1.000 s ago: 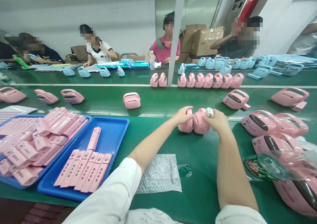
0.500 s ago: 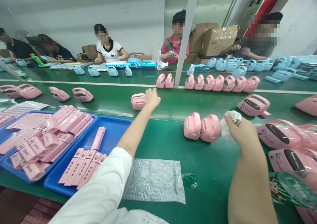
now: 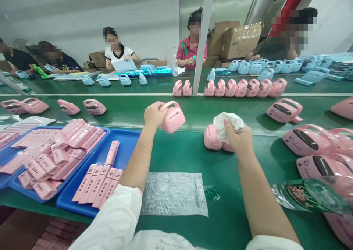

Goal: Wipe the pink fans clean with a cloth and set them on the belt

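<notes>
My left hand point(image 3: 154, 114) is closed round the handle of a pink plastic housing point(image 3: 173, 120), shaped like a small speaker, and holds it up above the green bench. In my right hand point(image 3: 239, 136) a crumpled white cloth point(image 3: 227, 123) is pinched between thumb and fingers. The cloth hangs in front of two more pink housings point(image 3: 210, 138) on the bench and hides part of both; whether it touches them I cannot tell. A silvery bubble-wrap sheet point(image 3: 175, 194) lies flat nearer to me, between my forearms.
Blue trays point(image 3: 129, 139) with pink bar-shaped parts stand at the left. A plastic bottle point(image 3: 306, 195) lies by pink housings point(image 3: 306, 141) at the right. A grey post point(image 3: 202, 40) rises beyond a row of pink housings point(image 3: 241, 88). Several co-workers sit opposite, near blue housings point(image 3: 126, 80).
My left hand has lifted the pink housing off the bench and drawn it nearer. My right hand has moved left with the cloth, in front of the two housings.
</notes>
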`<state>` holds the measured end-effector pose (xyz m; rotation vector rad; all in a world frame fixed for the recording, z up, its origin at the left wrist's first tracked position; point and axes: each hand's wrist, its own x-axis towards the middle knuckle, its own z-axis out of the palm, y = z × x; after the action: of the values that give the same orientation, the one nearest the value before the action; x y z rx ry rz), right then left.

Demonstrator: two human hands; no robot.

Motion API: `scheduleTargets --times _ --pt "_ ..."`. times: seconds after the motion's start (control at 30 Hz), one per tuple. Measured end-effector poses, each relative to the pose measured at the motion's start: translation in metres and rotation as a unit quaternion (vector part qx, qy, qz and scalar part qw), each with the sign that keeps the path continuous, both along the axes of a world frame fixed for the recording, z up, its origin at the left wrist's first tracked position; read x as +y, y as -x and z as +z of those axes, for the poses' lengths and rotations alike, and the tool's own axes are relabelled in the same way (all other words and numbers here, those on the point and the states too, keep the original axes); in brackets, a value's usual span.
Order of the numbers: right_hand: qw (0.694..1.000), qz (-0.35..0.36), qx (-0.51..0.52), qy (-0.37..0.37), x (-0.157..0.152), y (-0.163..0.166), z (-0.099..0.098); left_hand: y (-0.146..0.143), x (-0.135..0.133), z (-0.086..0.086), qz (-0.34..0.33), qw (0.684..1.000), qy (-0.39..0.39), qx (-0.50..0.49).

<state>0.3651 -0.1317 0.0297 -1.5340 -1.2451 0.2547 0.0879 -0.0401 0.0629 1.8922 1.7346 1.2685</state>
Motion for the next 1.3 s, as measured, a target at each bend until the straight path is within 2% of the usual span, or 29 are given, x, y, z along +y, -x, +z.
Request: scheduleTargets --times 0.1,0.23,0.37,0.4,0.43,0.47,0.53,0.57,0.6,0.63,0.7,0.8,0.9,1.0,1.03,1.1,1.17,1.23,1.3 --pt "0.995 0.054 -0.035 -0.082 -0.008 0.030 -0.006 -0.029 -0.042 0.006 -0.088 0.985 -0.046 -0.141" --pt "0.959 0.137 -0.100 -0.226 -0.027 0.074 -0.019 -0.057 -0.082 0.005 -0.152 0.944 -0.039 -0.291" --pt "0.896 0.157 -0.257 -0.327 -0.039 0.101 -0.034 -0.060 -0.093 0.003 -0.180 0.922 -0.042 -0.340" --pt "0.885 0.166 -0.263 -0.346 -0.037 0.102 -0.037 -0.058 -0.093 0.003 -0.190 0.917 -0.047 -0.349" --pt "0.890 0.174 -0.235 -0.351 -0.034 0.101 -0.038 -0.055 -0.092 0.003 -0.201 0.910 -0.051 -0.359" --pt "0.908 0.180 -0.173 -0.337 -0.030 0.098 -0.038 -0.052 -0.091 0.003 -0.214 0.904 -0.052 -0.367" --pt "0.952 0.187 0.027 -0.242 -0.022 0.089 -0.034 -0.045 -0.088 0.001 -0.239 0.895 -0.052 -0.372" --pt "0.956 0.191 0.136 -0.175 -0.019 0.084 -0.030 -0.041 -0.086 0.000 -0.254 0.892 -0.056 -0.368" --pt "0.946 0.201 0.229 -0.112 -0.017 0.080 -0.025 -0.038 -0.084 -0.001 -0.271 0.890 -0.065 -0.360" --pt "0.926 0.217 0.301 -0.064 -0.016 0.076 -0.019 -0.034 -0.081 -0.002 -0.288 0.888 -0.081 -0.348" --pt "0.884 0.276 0.379 -0.004 -0.017 0.073 -0.010 -0.028 -0.076 -0.006 -0.315 0.887 -0.120 -0.314" --pt "0.831 0.378 0.404 0.060 -0.022 0.075 -0.005 -0.022 -0.069 -0.012 -0.310 0.896 -0.169 -0.269" --pt "0.774 0.466 0.413 0.118 -0.029 0.086 -0.013 -0.020 -0.064 -0.016 -0.283 0.895 -0.223 -0.262" --pt "0.693 0.557 0.435 0.145 -0.040 0.105 -0.024 -0.016 -0.061 -0.016 -0.250 0.893 -0.294 -0.230" --pt "0.677 0.568 0.446 0.140 -0.044 0.112 -0.027 -0.014 -0.060 -0.015 -0.229 0.899 -0.315 -0.201" --pt "0.672 0.547 0.484 0.125 -0.050 0.123 -0.032 -0.008 -0.058 -0.013 -0.180 0.918 -0.327 -0.134" --pt "0.671 0.493 0.540 0.122 -0.052 0.130 -0.037 -0.004 -0.055 -0.013 -0.165 0.948 -0.254 -0.100" --pt "0.665 0.440 0.589 0.130 -0.050 0.133 -0.043 -0.002 -0.052 -0.013 -0.189 0.970 -0.114 -0.103" --pt "0.670 0.406 0.610 0.121 -0.042 0.133 -0.047 -0.002 -0.050 -0.013 -0.218 0.968 0.005 -0.120"
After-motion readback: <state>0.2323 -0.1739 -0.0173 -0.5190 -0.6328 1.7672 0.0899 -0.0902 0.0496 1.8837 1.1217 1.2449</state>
